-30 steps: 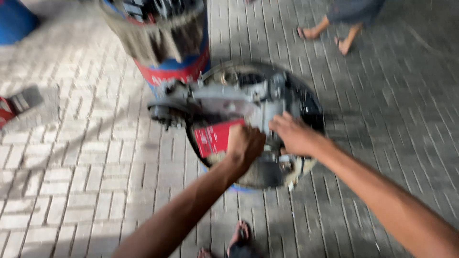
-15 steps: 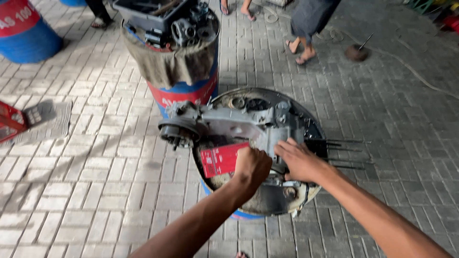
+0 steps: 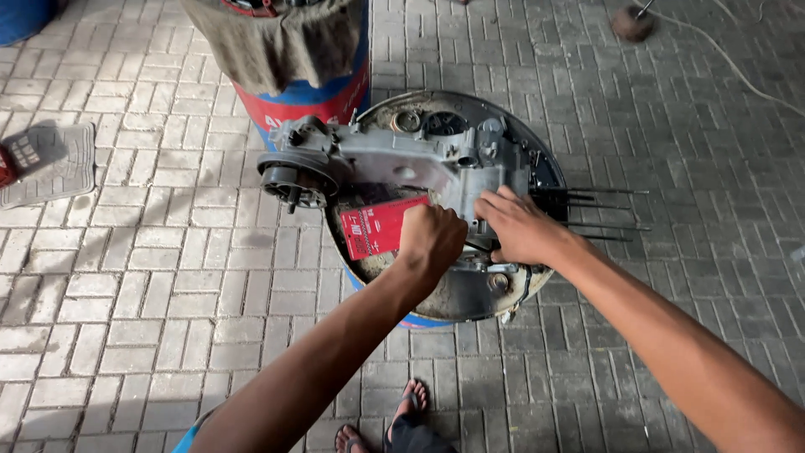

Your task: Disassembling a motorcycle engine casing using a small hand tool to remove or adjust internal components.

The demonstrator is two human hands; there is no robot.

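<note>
A grey metal engine casing [image 3: 411, 164] lies across the top of a round metal pan [image 3: 537, 159], which sits on a blue drum [image 3: 419, 320] standing on grey brick paving [image 3: 151, 277]. The casing's round, dark hub [image 3: 289, 180] juts past the pan's left rim, while thin metal studs [image 3: 604, 210] stick out past its right rim.

The person's left hand [image 3: 429, 239] is closed into a fist at the near edge of the casing, with a red rectangular box [image 3: 381, 226] showing just beside and partly under it; whether the fingers actually clasp the box or some smaller thing cannot be told from this angle. The right hand [image 3: 521, 226] rests on the casing just to the right, fingers spread and pressed flat against the metal, holding nothing that can be seen. The two hands are near each other but apart.

Behind the pan stands a second drum [image 3: 314, 92], red and blue, with a dirty grey cloth [image 3: 277, 42] draped over its top. To the far left a flat grey mat [image 3: 50, 164] lies on the bricks. At the bottom of the view, the person's sandalled feet [image 3: 381, 428] stand just before the blue drum. A pale cable [image 3: 729, 63] trails over the paving at upper right.
</note>
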